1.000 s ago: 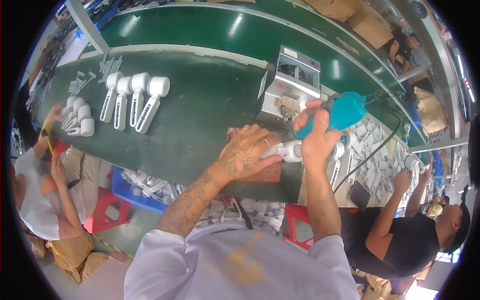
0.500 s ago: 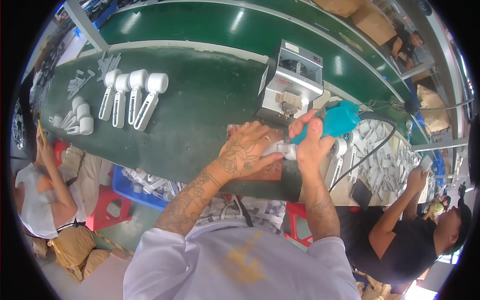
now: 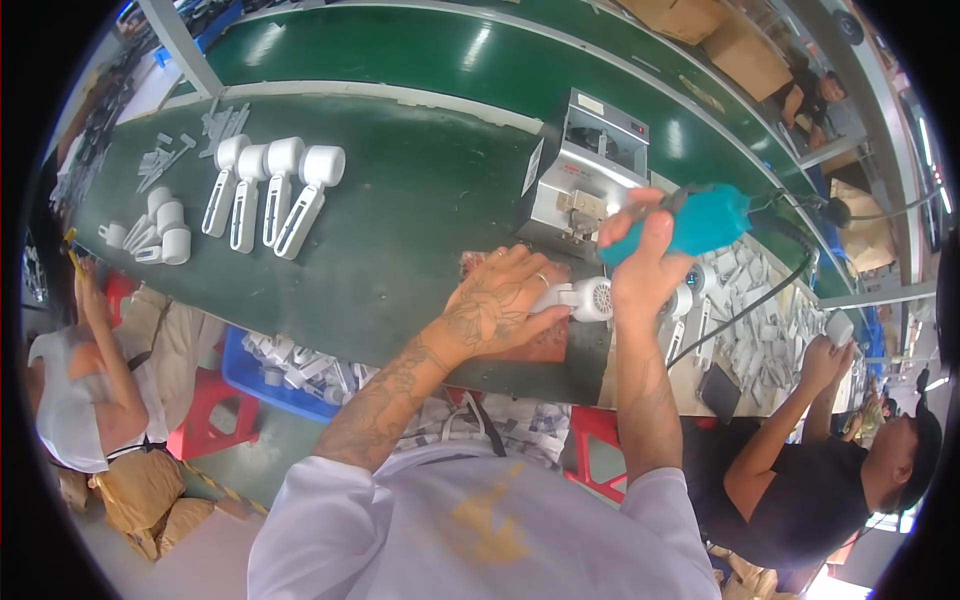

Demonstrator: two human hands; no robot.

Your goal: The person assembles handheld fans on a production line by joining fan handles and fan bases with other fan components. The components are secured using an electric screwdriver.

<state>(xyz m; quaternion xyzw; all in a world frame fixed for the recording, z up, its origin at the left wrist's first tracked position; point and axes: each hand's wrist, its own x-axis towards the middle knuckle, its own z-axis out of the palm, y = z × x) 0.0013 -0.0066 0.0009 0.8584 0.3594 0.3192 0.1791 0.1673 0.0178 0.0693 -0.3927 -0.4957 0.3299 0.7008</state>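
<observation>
Gripping teal screwdriver (image 3: 690, 222), fingers (image 3: 640, 232) curled.

Left hand (image 3: 505, 305) lies flat, fingers spread; right hand (image 3: 640, 265) is raised beside it, grip closed.

A single wide fisheye view, worn on the person's head, looks steeply down and forward over their own chest and forearms, which enter from the lower edge. It sits close above the green bench (image 3: 400, 230), whose straight edges bow toward the dark round rim, and its left is the person's left. The left hand (image 3: 505, 300) and right hand (image 3: 640, 270) lie near the middle; seated co-workers show at both lower sides.
</observation>
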